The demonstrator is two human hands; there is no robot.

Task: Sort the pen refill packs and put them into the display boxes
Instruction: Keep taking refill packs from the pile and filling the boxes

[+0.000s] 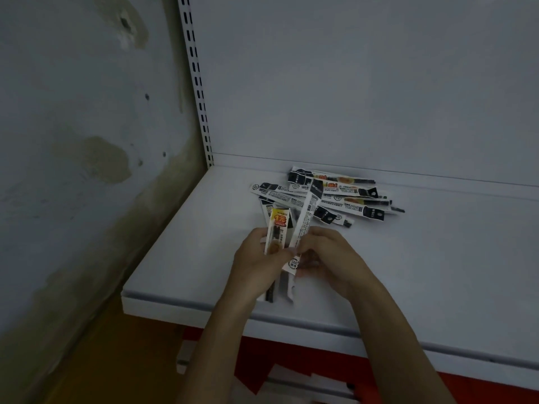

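Note:
A loose pile of pen refill packs (344, 196), white with black ends and some orange print, lies near the back of a white shelf (180, 258). My left hand (256, 260) grips a small bunch of packs (277, 228) upright, one with a yellow label on top. My right hand (329, 255) pinches a white pack (304, 223) that leans against that bunch. Both hands meet above the shelf's front half. No display box is in view.
A white back panel rises behind the shelf, with a slotted upright (198, 83) at its left edge. A stained wall (73, 141) stands to the left. Below the shelf front I see a red base (291, 363) and pale flat pieces (277, 377).

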